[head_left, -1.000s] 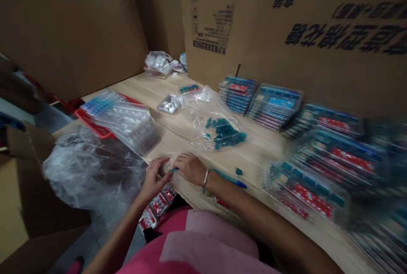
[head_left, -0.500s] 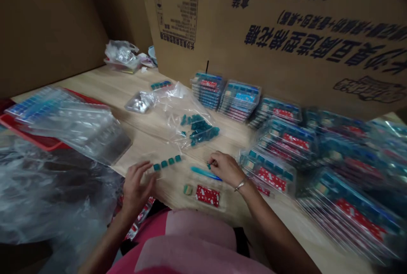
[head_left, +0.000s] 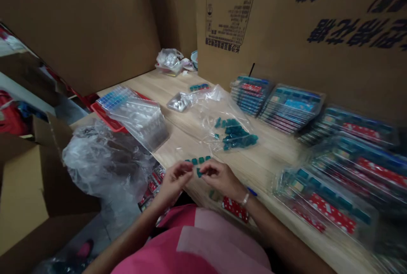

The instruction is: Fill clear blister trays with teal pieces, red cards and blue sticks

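Near the lower centre of the frame, a small teal piece (head_left: 199, 172) is being pinched between the thumb and fingers of the right hand (head_left: 223, 177); it is showing at the tips, on the side facing the left hand (head_left: 177, 178). The left hand's thumb and fingers are being held close together just beside it; whether anything is being gripped there cannot be told. The right hand is lying nearer, as the piece is touching its tips. The piece's own long axis is being lost to blur. Just above it in the frame, a row of teal pieces (head_left: 201, 160) is being partly hidden by the fingers and is running left to right, rising slightly rightward. Farther up and right, more pieces are being covered by a clear bag (head_left: 206, 109), while a red dotted packet (head_left: 233, 209) is being partly covered by the right wrist.
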### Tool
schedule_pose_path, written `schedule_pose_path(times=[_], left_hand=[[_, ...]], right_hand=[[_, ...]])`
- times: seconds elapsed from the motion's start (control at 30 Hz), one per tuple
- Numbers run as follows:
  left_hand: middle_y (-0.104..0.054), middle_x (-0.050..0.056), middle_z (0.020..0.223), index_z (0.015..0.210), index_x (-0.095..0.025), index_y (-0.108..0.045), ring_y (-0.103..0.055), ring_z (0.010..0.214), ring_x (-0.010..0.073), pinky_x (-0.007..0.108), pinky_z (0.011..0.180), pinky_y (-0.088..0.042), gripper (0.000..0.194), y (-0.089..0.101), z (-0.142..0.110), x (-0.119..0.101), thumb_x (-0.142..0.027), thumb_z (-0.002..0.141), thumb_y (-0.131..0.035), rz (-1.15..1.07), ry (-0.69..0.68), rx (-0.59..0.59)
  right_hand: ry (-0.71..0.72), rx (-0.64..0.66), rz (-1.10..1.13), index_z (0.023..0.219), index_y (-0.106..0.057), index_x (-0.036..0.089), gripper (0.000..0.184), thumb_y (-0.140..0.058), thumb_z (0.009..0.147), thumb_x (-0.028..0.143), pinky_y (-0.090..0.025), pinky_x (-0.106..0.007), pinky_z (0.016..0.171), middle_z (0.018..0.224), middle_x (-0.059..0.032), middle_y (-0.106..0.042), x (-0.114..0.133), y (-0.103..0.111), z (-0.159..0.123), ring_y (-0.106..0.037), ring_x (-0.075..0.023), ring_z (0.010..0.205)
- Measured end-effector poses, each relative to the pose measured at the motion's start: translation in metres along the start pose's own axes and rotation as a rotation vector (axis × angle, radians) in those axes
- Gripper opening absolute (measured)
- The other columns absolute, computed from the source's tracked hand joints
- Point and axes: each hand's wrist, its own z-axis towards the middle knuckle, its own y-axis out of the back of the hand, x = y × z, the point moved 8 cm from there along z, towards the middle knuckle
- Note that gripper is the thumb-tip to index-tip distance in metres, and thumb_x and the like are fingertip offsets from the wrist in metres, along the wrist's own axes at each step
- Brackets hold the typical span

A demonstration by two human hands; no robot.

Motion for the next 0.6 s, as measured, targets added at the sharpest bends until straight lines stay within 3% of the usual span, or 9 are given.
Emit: schedule_pose_path(times=[0.07, 0.1, 0.2, 0.27, 0.47, 0.6], left_hand=[[-0.067, 0.007, 0.097, 0.095, -0.018, -0.064, -0.06, 0.092, 0.0204, 0.034, 0.082, -0.047, 0.027, 0.036, 0.003, -0.004, -0.03, 0.07, -0.064, 0.258, -0.154, -0.185], [-0.066, 0.007, 0.1, 0.098, -0.018, -0.062, -0.059, 0.095, 0.021, 0.035, 0.084, -0.046, 0.029, 0.047, 0.006, -0.004, -0.029, 0.071, -0.062, 0.358, -0.208, -0.223], [-0.065, 0.008, 0.101, 0.104, -0.018, -0.059, -0.059, 0.095, 0.021, 0.037, 0.084, -0.047, 0.03, 0.055, 0.013, 0.006, -0.028, 0.076, -0.057, 0.55, -0.322, -0.195], [-0.064, 0.008, 0.099, 0.105, -0.018, -0.058, -0.058, 0.093, 0.0205, 0.036, 0.082, -0.047, 0.028, 0.055, 0.014, 0.009, -0.029, 0.079, -0.055, 0.632, -0.392, -0.2], [-0.065, 0.005, 0.098, 0.094, -0.022, -0.064, -0.056, 0.095, 0.0196, 0.036, 0.085, -0.043, 0.017, 0.039, 0.009, 0.007, -0.025, 0.085, -0.05, 0.783, -0.533, -0.121], [-0.062, 0.007, 0.107, 0.108, -0.022, -0.062, -0.053, 0.101, 0.0213, 0.038, 0.086, -0.041, 0.026, 0.033, 0.009, 0.004, -0.031, 0.087, -0.049, 0.842, -0.488, -0.126]], right_hand=[[0.158, 0.084, -0.273, 0.083, -0.062, 0.015, 0.016, -0.058, 0.073, 0.003, -0.047, -0.026, 0.073, 0.083, -0.0032, -0.062, 0.015, -0.022, 0.026, -0.058, -0.0147, 0.079], [0.237, 0.155, -0.411, 0.084, -0.063, 0.014, 0.016, -0.057, 0.074, 0.002, -0.046, -0.028, 0.078, 0.086, -0.0051, -0.062, 0.021, -0.038, 0.037, -0.058, -0.0165, 0.084], [0.366, 0.355, -0.708, 0.084, -0.065, 0.013, 0.012, -0.056, 0.081, 0.006, -0.044, -0.031, 0.083, 0.093, -0.009, -0.064, 0.024, -0.077, 0.062, -0.057, -0.0193, 0.092], [0.371, 0.413, -0.767, 0.084, -0.067, 0.013, 0.011, -0.056, 0.083, 0.009, -0.044, -0.03, 0.084, 0.095, -0.0093, -0.064, 0.02, -0.088, 0.069, -0.057, -0.0189, 0.092], [0.271, 0.3, -0.648, 0.087, -0.065, 0.014, 0.009, -0.063, 0.079, 0.01, -0.043, -0.029, 0.082, 0.089, -0.006, -0.065, 0.003, -0.063, 0.068, -0.057, -0.0175, 0.089], [0.212, 0.273, -0.527, 0.08, -0.061, 0.015, 0.01, -0.065, 0.075, 0.006, -0.043, -0.025, 0.075, 0.082, -0.0027, -0.063, -0.006, -0.052, 0.066, -0.058, -0.0148, 0.081]])
